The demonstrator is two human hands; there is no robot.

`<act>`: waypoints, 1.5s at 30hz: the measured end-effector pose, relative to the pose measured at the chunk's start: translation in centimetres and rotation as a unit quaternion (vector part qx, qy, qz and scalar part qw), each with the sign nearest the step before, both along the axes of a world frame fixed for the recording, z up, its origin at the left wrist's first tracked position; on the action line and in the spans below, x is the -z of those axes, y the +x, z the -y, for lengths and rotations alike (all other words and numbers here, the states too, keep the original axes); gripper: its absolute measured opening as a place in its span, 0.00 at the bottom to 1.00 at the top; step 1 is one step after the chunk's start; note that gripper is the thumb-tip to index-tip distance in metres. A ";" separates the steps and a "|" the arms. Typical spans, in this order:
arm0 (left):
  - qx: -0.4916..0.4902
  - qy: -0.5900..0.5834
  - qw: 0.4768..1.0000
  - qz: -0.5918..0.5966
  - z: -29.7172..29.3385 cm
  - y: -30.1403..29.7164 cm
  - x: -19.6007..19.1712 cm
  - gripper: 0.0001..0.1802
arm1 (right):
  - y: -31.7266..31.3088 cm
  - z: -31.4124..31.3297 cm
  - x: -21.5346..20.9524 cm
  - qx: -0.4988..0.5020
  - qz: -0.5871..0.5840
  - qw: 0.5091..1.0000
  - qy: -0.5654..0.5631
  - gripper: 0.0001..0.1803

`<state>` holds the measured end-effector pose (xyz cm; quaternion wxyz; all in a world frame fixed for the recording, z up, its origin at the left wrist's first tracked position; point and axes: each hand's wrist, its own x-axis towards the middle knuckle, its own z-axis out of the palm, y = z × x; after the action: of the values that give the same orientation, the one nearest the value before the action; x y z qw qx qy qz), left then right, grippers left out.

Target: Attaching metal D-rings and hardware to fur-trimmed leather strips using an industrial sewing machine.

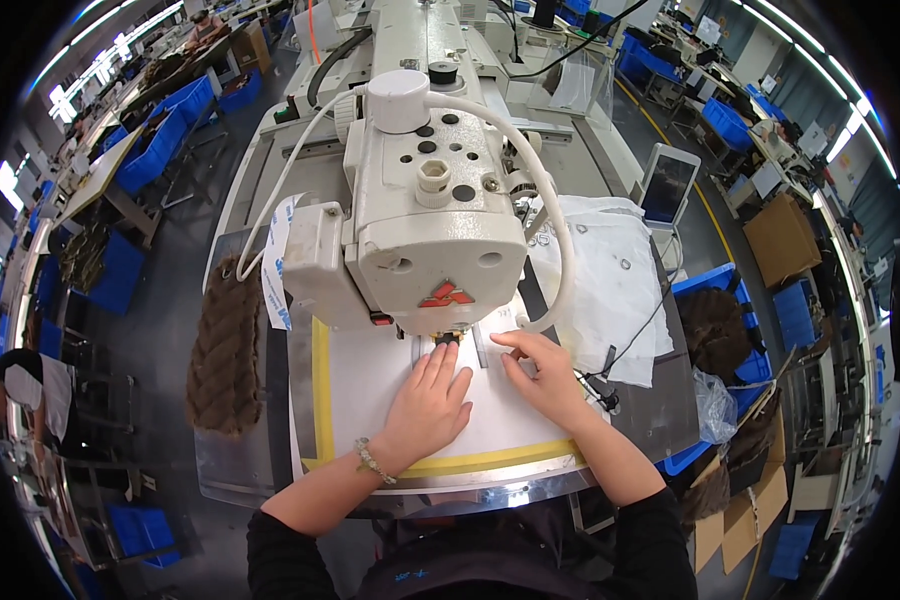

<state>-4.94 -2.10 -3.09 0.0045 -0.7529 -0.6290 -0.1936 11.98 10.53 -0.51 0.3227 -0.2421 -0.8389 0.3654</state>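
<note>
A large off-white sewing machine head (440, 235) stands over a white work sheet (370, 395) edged with yellow tape. My left hand (427, 400) lies flat on the sheet, fingers stretched forward. Its fingertips touch or nearly touch a small black piece (448, 338) under the machine head; the needle is hidden. My right hand (545, 375) rests to the right, thumb and forefinger apart, with nothing visible between them. Just left of its fingertips, a narrow grey strip (483, 350) lies on the sheet.
Brown fur (228, 345) lies on the table's left side. On the right are a white cloth (605, 290) with small rings, a thin black cable, and a tablet-like screen (670, 187). A blue bin (735, 285) with brown fur stands beyond the table's right edge.
</note>
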 end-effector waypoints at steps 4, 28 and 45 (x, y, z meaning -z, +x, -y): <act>0.001 0.002 1.000 0.003 0.0 0.0 0.0 0.26 | 0.0 0.0 0.1 0.003 0.001 1.000 -0.008 0.20; 0.005 0.004 1.000 -0.005 0.1 0.0 -0.4 0.25 | 0.1 0.0 0.4 -0.006 0.003 1.000 -0.009 0.20; 0.017 0.018 1.000 0.005 -0.3 -0.3 -0.5 0.24 | 0.0 0.1 0.5 -0.006 0.001 1.000 -0.017 0.20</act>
<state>-5.22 -1.83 -2.57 0.0112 -0.7623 -0.6125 -0.2086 11.97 10.45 -0.97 0.3156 -0.2433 -0.8342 0.3812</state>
